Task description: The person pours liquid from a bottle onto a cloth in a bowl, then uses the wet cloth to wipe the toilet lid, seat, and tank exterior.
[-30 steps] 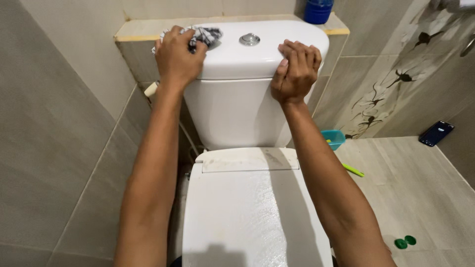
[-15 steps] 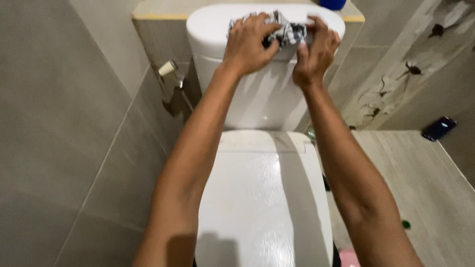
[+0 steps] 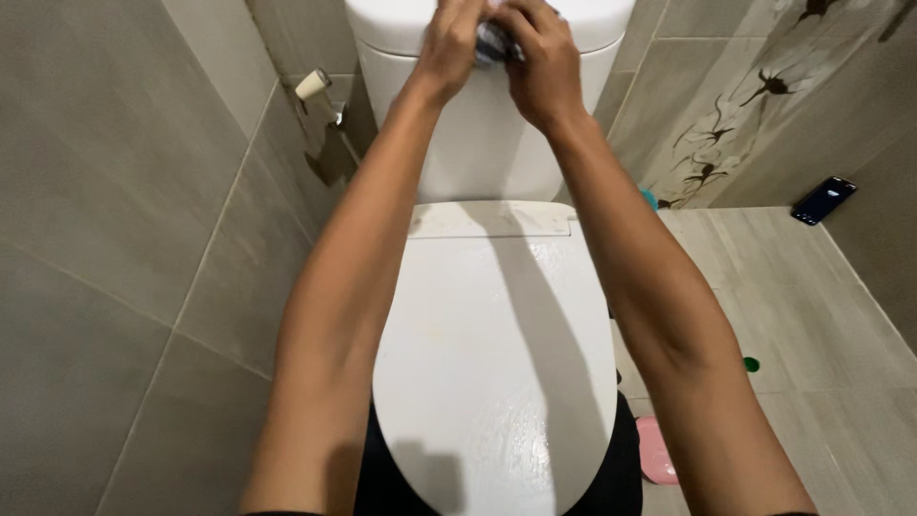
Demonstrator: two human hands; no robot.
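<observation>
With both the left hand (image 3: 451, 43) and the right hand (image 3: 540, 57) closed around the bunched cloth (image 3: 492, 40) between them on the toilet cistern lid (image 3: 592, 17), press evenly and keep it gathered under the fingers.

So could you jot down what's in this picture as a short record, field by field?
place: tiled bathroom, seen from above
left hand: gripping a bunched cloth on top of the toilet tank
right hand: gripping the same cloth, touching the left hand
toilet lid: closed, white, wet sheen near the front
floor: dark phone by the right wall, small green cap, pink object beside the bowl
left wall: grey tiles, small fitting near the tank
</observation>
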